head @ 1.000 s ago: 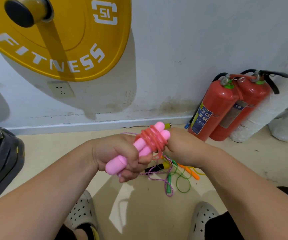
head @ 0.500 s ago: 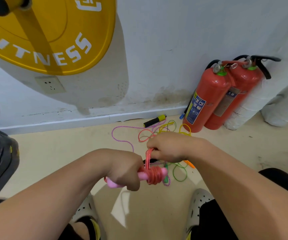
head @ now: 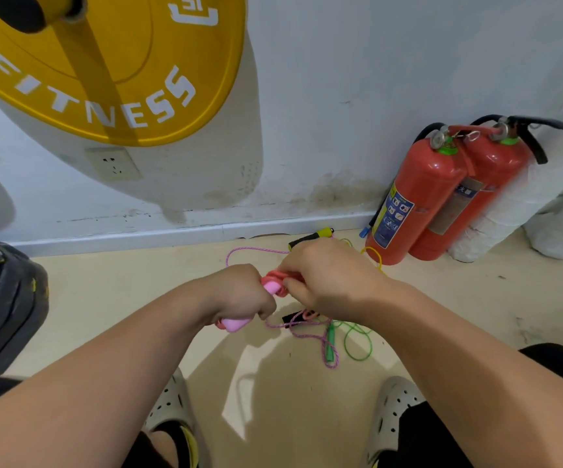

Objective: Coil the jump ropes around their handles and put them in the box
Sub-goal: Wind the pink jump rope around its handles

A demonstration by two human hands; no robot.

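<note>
Centre: pink handles (head: 236, 324) of matt, foam-like material, wound with smooth, glossy pink cord (head: 278, 278). Lower centre: purple rope (head: 303, 335) of braided fibre beside smooth green plastic rope (head: 330, 339). Right: fire extinguishers (head: 418, 204) in glossy red painted metal; upper left, matt yellow weight plate (head: 131, 96).

The pink jump-rope handles (head: 236, 324), with their reddish cord (head: 278, 276) coiled around them, are held above a floor tangle of purple rope (head: 307, 335), green jump rope (head: 330, 339) and black-and-yellow handle (head: 310, 238).

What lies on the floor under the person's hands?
Loose ropes: a purple cord, a green rope, a black handle. The left hand, gripping pink handles, and the right hand, pinching pink rope, cover the rest.
</note>
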